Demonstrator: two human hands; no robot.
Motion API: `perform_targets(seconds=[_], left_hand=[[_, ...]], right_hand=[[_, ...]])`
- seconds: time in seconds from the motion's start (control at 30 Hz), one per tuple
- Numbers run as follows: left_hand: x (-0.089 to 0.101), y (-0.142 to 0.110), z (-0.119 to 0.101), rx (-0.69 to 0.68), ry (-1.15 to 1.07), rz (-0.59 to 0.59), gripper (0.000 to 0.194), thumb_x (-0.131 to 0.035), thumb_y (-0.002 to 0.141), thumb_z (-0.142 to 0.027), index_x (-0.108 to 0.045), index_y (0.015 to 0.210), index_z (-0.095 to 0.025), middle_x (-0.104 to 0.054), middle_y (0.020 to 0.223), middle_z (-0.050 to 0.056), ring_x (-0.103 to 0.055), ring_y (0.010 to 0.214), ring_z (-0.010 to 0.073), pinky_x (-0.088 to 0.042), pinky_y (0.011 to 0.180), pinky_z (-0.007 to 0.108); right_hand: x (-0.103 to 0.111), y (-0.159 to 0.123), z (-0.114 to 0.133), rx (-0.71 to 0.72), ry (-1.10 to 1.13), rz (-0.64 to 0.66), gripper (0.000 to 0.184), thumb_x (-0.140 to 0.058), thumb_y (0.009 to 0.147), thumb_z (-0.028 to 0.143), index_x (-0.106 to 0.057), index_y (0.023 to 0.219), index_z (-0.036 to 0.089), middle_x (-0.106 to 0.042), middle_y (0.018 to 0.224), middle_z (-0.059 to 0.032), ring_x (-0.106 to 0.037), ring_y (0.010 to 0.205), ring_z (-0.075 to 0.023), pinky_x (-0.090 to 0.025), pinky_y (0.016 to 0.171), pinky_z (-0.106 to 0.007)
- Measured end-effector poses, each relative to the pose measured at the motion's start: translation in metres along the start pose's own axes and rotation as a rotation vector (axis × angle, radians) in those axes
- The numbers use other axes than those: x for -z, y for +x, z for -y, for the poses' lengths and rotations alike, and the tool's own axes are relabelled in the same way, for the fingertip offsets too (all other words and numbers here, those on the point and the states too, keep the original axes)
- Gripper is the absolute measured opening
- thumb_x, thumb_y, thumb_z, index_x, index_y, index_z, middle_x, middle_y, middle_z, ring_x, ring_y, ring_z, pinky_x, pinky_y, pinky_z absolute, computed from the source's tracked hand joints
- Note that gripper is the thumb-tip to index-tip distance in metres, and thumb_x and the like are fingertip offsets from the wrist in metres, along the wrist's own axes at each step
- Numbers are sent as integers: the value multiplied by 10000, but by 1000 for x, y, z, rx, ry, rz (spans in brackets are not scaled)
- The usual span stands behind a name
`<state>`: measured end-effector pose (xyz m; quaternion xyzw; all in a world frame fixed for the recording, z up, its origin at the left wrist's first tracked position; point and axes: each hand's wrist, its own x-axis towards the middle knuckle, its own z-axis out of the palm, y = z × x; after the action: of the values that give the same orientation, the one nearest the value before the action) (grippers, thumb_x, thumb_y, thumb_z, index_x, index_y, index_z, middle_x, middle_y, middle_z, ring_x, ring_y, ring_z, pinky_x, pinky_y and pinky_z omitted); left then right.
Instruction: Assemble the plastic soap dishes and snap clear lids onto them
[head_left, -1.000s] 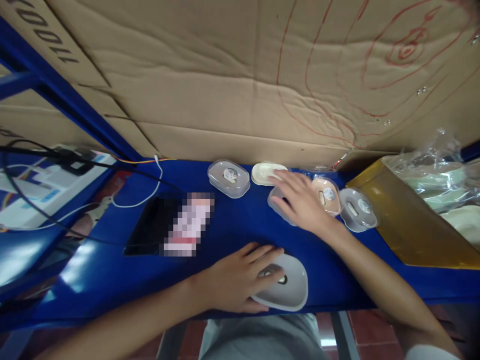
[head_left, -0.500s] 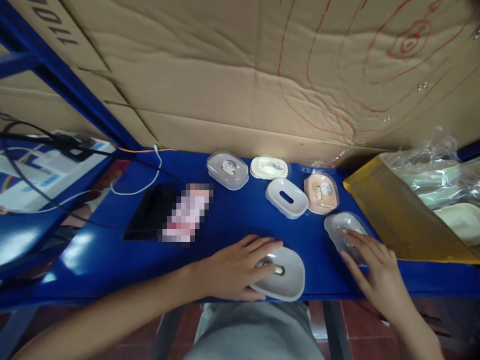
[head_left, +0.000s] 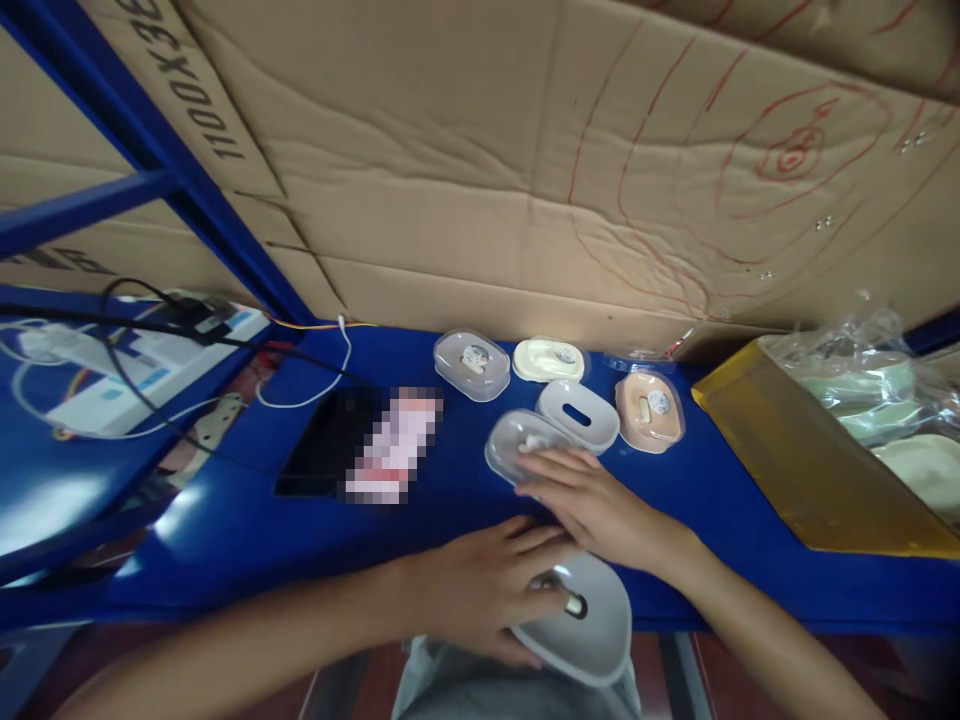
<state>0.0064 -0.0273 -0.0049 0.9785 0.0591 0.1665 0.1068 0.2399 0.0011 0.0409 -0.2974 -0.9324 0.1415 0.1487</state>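
My left hand [head_left: 510,592] grips a pale grey oval soap dish [head_left: 600,640] at the table's front edge, fingers over its inside. A small light piece shows at the dish's central slot, partly under a finger. Just beyond, my right hand [head_left: 592,495] has its fingers on a grey soap dish with a clear lid [head_left: 506,445]. Its fingertips hide part of that lid. Touching or nearly touching it is an open grey dish with a slot [head_left: 559,400]. Behind stand a lidded grey dish [head_left: 471,370], a cream dish [head_left: 536,360] and a lidded pink dish [head_left: 637,420].
A clear lid [head_left: 637,362] lies against the cardboard wall [head_left: 420,150]. At right stands a box [head_left: 795,460] holding plastic-wrapped green and cream dishes. A black item with a blurred screen [head_left: 322,450] lies left, near a white cable [head_left: 341,370] and a power strip [head_left: 150,385].
My right hand has moved left from beside the box, bringing the lidded grey dish to the middle of the table. My left hand keeps its hold. The camera view has shifted slightly.
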Motion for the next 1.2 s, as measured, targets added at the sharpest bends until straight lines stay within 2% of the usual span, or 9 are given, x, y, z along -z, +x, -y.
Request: perform_targets(seconds=[0.1, 0.17, 0.3, 0.43, 0.53, 0.63, 0.8, 0.97, 1.2], left_hand=[[1, -2, 7, 114, -8, 7, 565, -758, 961, -618, -680, 1337, -204, -523, 1627, 185, -527, 1469, 368, -499, 1172, 509], [0, -3, 12, 196, -8, -1, 561, -792, 947, -584, -672, 1341, -203, -498, 1647, 200, -494, 1507, 395, -474, 1213, 561], [-5, -2, 19, 311, 5, -56, 561, -828, 959, -478, -636, 1397, -185, -403, 1713, 234, -436, 1571, 429, -454, 1252, 616], [-8, 0, 21, 349, -28, -108, 666, -856, 952, -455, -570, 1478, -163, -351, 1731, 266, -393, 1609, 434, -452, 1273, 622], [-2, -3, 24, 317, -88, -106, 803, -892, 922, -439, -486, 1563, -175, -277, 1765, 274, -318, 1652, 432, -435, 1286, 645], [8, -9, 29, 296, -157, -89, 757, -892, 924, -405, -500, 1536, -193, -289, 1766, 255, -319, 1657, 411, -464, 1276, 621], [18, -15, 36, 269, -133, -132, 415, -825, 977, -335, -623, 1297, -162, -530, 1586, 234, -507, 1544, 373, -530, 1242, 515], [23, -14, 32, 174, -134, -288, 261, -831, 954, -232, -632, 1107, -163, -611, 1429, 209, -529, 1516, 356, -515, 1254, 479], [29, -12, 29, 193, -46, -240, 356, -840, 947, -279, -629, 1223, -200, -610, 1444, 200, -600, 1403, 352, -454, 1216, 556]], right_hand=[[3, 22, -17, 25, -23, -94, 482, -497, 1073, 96, -650, 1504, 248, -546, 1689, -118, -469, 1603, -254, -451, 1286, -578], [11, 15, -23, -3, 16, -181, 458, -501, 1106, 161, -615, 1536, 271, -563, 1677, -109, -497, 1583, -260, -456, 1281, -579], [19, -40, -22, -122, 84, -255, 434, -553, 1109, 228, -601, 1534, 299, -687, 1538, -91, -648, 1433, -265, -564, 1171, -530], [-2, -95, -2, -206, 15, -198, 493, -703, 1051, 377, -608, 1526, 283, -606, 1625, -122, -585, 1492, -318, -577, 1153, -545], [-25, -112, 17, -236, -37, -197, 463, -750, 1024, 362, -643, 1465, 269, -573, 1643, -143, -515, 1548, -352, -562, 1167, -579], [-41, -114, 29, -257, -57, -273, 374, -728, 1029, 232, -669, 1397, 256, -603, 1585, -151, -519, 1541, -354, -556, 1168, -586], [-49, -112, 31, -276, -68, -376, 431, -711, 999, 102, -671, 1393, 274, -583, 1569, -142, -520, 1535, -364, -542, 1177, -592], [-47, -115, 26, -398, 100, -420, 616, -789, 980, 255, -545, 1543, 307, -448, 1713, -149, -465, 1581, -380, -536, 1191, -609], [-49, -112, 21, -462, 177, -407, 694, -829, 949, 348, -485, 1552, 343, -578, 1612, -139, -559, 1489, -375, -546, 1144, -631]])
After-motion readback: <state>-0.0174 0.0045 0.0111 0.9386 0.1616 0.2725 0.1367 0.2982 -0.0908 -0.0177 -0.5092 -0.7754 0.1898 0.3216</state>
